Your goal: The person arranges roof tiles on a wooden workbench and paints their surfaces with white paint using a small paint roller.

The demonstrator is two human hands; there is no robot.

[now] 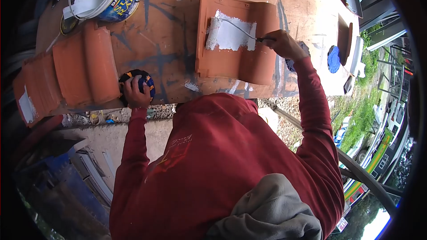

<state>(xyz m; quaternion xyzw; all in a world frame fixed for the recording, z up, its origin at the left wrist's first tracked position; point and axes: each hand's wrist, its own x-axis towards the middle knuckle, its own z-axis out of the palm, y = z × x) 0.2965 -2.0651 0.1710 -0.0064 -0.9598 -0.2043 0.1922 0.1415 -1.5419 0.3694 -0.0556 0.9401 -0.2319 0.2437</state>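
Roller [214, 32], its handle [265, 39] held in the right hand [288, 45], touches the tile [260, 64], upper centre; left hand [135, 92] rests on a dark bundle [147, 81], centre left, grip unclear.

Daylight, mostly from R side; bright outdoors. R end of the tabletop [322, 40] v. overexposed, detail washed out. Mid section evenly lit, w/ soft shading along the curve of the center tile [260, 64]; white paint patch [231, 35] bright but edges readable. Near L dim, blue item [66, 182] in deep shade. Strong fisheye: tabletop edges bow, outer objs bend & stretch; black vignette at corners. Far L rim smeared, soft. Lettering on the bucket [118, 2] legible, so focus OK there. Near R rim: white glare w/ blue fringe.
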